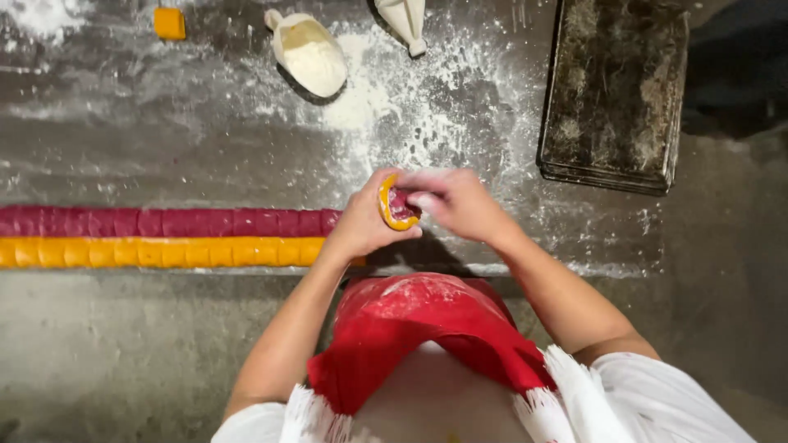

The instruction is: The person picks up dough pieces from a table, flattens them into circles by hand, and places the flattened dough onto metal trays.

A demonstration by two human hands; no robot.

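Nearest the camera, a red apron point(427, 328) dusted with flour, between white fringed sleeves point(624, 394). Above it, both forearms reaching to the middle of the floured worktop point(164, 148). Left hand point(361, 223) cupped around an orange dough piece point(389, 207), fingers curled under it, holding a dark red filling point(402, 205) inside the orange shell. Right hand point(458, 201) closed over the same piece from the right, fingertips pressing on the filling; blurred there, so possibly pinching the rim rather than the filling. Dough piece held just above the worktop's near edge, centre of the scene.

To the left, two long strips lying side by side and touching: a dark red strip point(164, 221) farther, an orange strip point(164, 252) nearer, both scored into small blocks, their right ends just beside the left hand. Far left, a lone orange block point(169, 23). Far centre, a scoop of flour point(310, 54) and a second white scoop point(404, 20), loose flour scattered around. Far right, a dark, worn baking tray point(614, 90).
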